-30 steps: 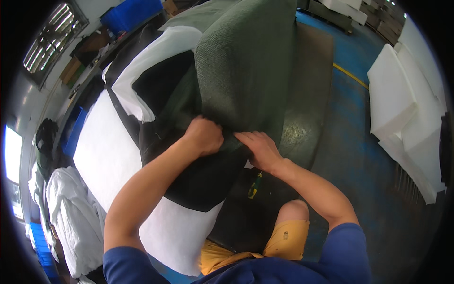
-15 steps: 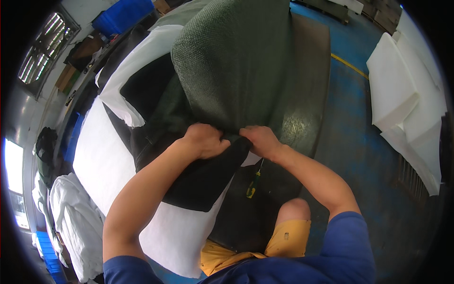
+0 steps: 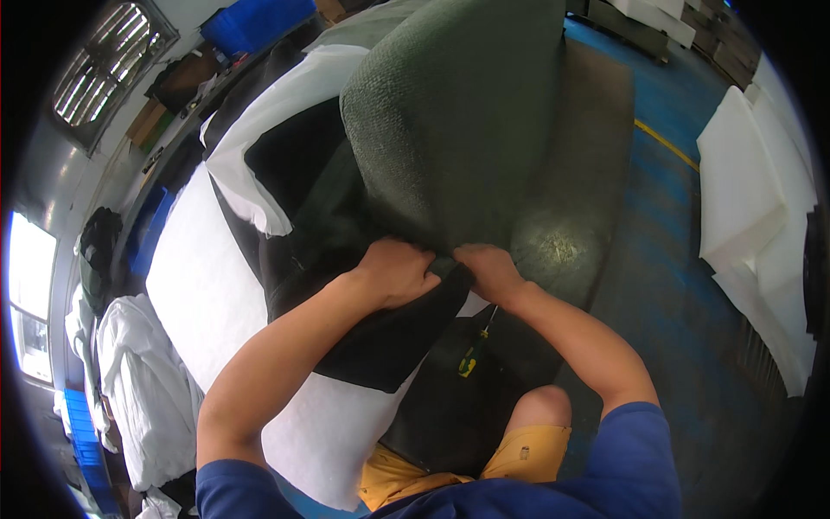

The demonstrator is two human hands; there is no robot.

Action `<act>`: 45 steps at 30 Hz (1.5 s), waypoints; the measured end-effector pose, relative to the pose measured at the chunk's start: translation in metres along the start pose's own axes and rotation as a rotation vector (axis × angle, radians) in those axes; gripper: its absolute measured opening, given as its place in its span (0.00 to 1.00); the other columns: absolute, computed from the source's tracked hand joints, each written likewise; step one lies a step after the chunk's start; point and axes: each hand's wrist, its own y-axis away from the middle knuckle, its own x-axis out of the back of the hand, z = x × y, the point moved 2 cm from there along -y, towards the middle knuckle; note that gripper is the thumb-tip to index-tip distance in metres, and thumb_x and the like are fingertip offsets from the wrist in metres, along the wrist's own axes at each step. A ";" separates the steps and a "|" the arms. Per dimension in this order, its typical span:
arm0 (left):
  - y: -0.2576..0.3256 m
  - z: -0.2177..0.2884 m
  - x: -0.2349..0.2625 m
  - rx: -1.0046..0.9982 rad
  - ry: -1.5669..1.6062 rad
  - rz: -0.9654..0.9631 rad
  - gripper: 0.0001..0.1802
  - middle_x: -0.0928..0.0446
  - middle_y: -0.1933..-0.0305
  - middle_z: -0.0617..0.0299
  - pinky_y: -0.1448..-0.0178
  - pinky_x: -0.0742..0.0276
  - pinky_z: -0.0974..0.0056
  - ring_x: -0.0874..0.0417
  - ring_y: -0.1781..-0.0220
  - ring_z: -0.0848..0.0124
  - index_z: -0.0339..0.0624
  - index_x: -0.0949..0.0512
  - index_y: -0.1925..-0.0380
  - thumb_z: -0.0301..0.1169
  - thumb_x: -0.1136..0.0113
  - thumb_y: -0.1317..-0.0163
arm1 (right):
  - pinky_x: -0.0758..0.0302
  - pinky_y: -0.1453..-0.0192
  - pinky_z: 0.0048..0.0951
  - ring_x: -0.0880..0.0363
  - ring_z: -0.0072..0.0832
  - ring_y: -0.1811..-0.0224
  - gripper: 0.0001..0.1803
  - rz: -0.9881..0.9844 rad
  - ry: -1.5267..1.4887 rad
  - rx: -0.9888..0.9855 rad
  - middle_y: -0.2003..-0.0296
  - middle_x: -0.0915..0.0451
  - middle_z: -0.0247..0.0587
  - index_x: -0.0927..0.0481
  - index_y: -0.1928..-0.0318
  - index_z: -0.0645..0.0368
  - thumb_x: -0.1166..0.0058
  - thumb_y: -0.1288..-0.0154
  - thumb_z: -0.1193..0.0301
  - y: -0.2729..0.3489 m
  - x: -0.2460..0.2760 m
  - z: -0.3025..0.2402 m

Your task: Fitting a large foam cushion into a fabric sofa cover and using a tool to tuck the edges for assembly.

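A large piece covered in dark green textured fabric (image 3: 467, 112) rises in front of me. At its lower edge, black cloth (image 3: 380, 350) folds out toward my lap. My left hand (image 3: 399, 272) is closed on this cloth, fingers curled under and partly hidden. Close by on the right, my right hand (image 3: 491, 275) also grips the cloth edge, its fingertips tucked into the fold. White padding (image 3: 324, 432) shows beneath the black cloth. Just below my right hand, a screwdriver (image 3: 471, 356) with a green and yellow handle lies on a dark surface.
White foam pieces (image 3: 743, 182) stand at the right. Beyond the green piece, a yellow line (image 3: 666, 143) crosses the blue floor. A blue bin (image 3: 257, 24) sits at the far left, and a white cloth heap (image 3: 143, 381) lies at the near left.
The whole view has shifted, so the scene sits a little farther right and lower. Both hands keep their grip on the cloth, with little visible movement relative to it.
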 end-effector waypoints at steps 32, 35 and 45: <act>0.066 0.054 0.210 0.188 -0.379 0.658 0.05 0.20 0.70 0.52 0.52 0.26 0.52 0.19 0.65 0.51 0.42 0.23 0.64 0.26 0.38 0.39 | 0.23 0.42 0.38 0.22 0.42 0.42 0.46 0.001 -0.963 -0.898 0.39 0.27 0.55 0.36 0.32 0.71 0.35 0.35 0.49 0.122 -0.012 -0.024; 0.034 0.048 0.201 0.189 -0.400 0.734 0.05 0.19 0.69 0.53 0.51 0.25 0.53 0.18 0.64 0.52 0.42 0.23 0.64 0.29 0.38 0.36 | 0.22 0.46 0.31 0.22 0.32 0.45 0.41 0.245 -0.870 -0.590 0.43 0.22 0.51 0.32 0.35 0.71 0.37 0.34 0.50 0.087 -0.023 -0.012; 0.064 0.018 0.161 0.570 -0.304 0.734 0.14 0.18 0.50 0.51 0.40 0.27 0.52 0.18 0.47 0.52 0.43 0.21 0.51 0.27 0.38 0.37 | 0.21 0.66 0.39 0.16 0.31 0.68 0.15 -0.012 -0.578 -0.658 0.70 0.15 0.44 0.14 0.55 0.61 0.52 0.35 0.71 0.070 0.025 0.019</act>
